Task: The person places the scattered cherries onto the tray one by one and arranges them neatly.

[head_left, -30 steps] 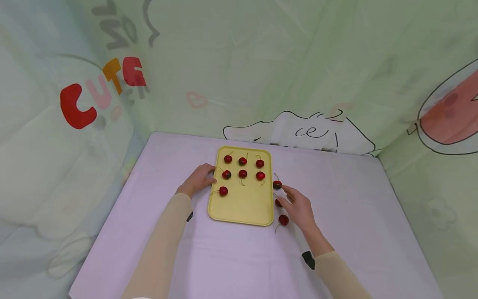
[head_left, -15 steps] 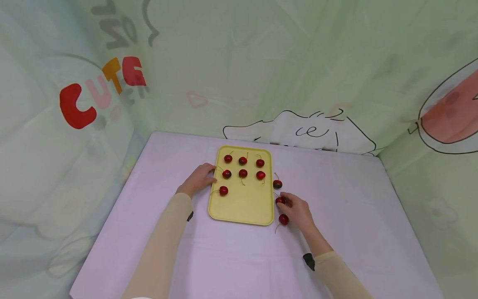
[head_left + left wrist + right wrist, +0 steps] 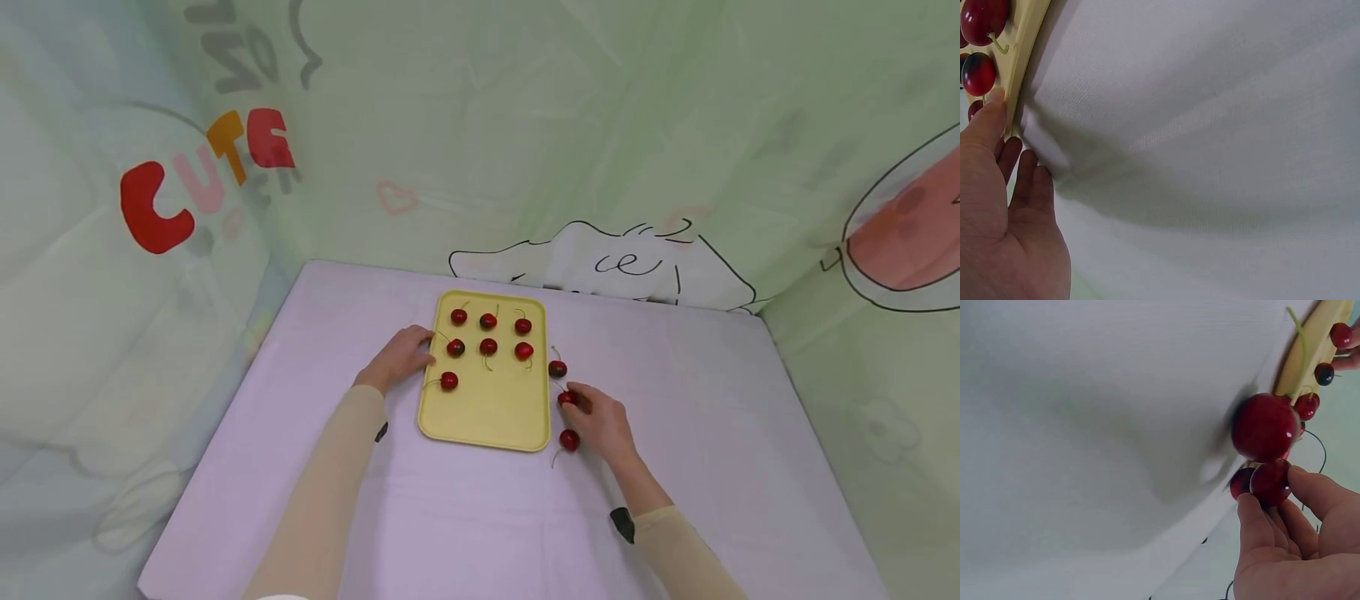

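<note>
My right hand [image 3: 606, 423] pinches a dark red cherry [image 3: 1270, 482] between thumb and fingertips, just right of the tray; its thin stem shows in the head view. A second cherry [image 3: 557, 368] lies beyond it and another cherry [image 3: 569, 440] nearer, both on the table. My left hand [image 3: 395, 360] holds the left rim of the yellow tray [image 3: 487, 423], with the thumb [image 3: 992, 115] over the edge and the other fingers by its outer side. On the tray, cherries form two rows of three, and a single cherry [image 3: 448, 381] begins a third row at left.
A pale lilac cloth covers the table [image 3: 712, 433]. Printed fabric walls [image 3: 480, 125] stand along the back and both sides. The tray's front edge [image 3: 483, 446] is a low raised rim.
My right hand has closed its fingertips on the middle cherry beside the tray and shifted it slightly up and right. The left hand and the tray have stayed in place.
</note>
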Demonstrator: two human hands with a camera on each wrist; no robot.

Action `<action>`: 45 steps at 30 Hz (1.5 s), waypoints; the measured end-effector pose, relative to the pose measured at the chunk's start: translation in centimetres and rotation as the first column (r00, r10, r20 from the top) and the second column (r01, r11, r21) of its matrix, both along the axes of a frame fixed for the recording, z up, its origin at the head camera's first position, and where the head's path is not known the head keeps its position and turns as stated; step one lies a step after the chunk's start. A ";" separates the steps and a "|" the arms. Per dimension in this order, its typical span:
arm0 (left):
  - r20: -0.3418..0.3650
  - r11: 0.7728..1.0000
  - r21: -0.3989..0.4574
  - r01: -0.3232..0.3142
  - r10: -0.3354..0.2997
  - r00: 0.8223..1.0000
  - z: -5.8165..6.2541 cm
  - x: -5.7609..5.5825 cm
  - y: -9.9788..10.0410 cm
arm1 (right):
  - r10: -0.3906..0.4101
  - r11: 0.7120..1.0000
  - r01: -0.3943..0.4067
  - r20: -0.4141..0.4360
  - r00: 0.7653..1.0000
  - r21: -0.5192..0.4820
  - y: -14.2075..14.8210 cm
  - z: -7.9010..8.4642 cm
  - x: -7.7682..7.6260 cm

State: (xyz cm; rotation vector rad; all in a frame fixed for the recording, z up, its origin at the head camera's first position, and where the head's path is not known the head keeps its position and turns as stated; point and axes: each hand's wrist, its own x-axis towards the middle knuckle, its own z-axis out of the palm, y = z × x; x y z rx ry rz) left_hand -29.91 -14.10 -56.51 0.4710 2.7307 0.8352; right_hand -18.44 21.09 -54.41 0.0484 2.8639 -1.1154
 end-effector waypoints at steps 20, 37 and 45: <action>0.001 1.000 0.005 0.006 -0.006 1.000 0.3 0.1 0.0 | 0.102 0.989 -0.111 -0.095 0.990 -0.099 -4.4 0.6 -2.5; -0.010 1.000 0.004 0.022 -0.022 1.000 0.2 0.1 -0.1 | 0.236 0.972 -0.236 -0.027 0.971 0.018 -10.8 -0.8 -4.5; -0.021 1.000 -0.005 0.025 -0.025 0.999 0.3 0.0 -0.1 | 0.233 0.972 -0.233 -0.013 0.972 0.025 -11.2 -1.0 -4.6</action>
